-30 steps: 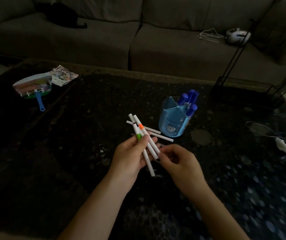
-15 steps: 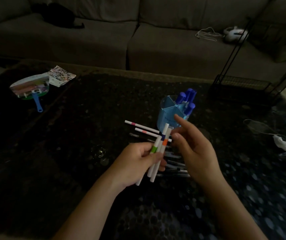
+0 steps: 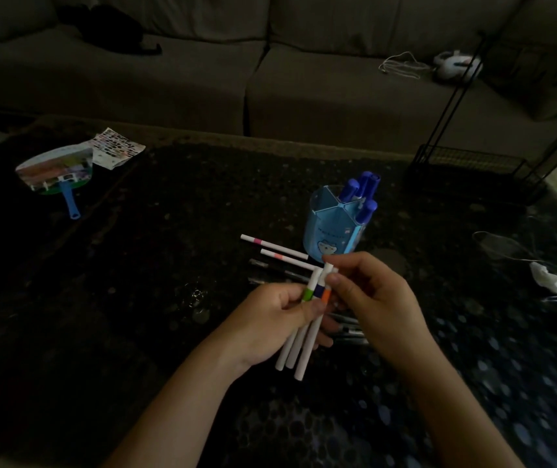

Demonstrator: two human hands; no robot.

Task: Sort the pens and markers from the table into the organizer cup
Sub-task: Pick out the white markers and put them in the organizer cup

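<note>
Mid-gathering: left hand (image 3: 272, 319) clamped around three white markers (image 3: 307, 336), right hand (image 3: 368, 292) fingers (image 3: 336, 282) pinching their tops. Two more markers (image 3: 279, 251) lying on table (image 3: 169, 265) beside cup (image 3: 333, 224). Next, probably: lift bundle, drop into open compartment.

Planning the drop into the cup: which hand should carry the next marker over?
Probably the right hand: it pinches the marker tops nearer the organizer cup, while the left hand grips the bundle.
</note>
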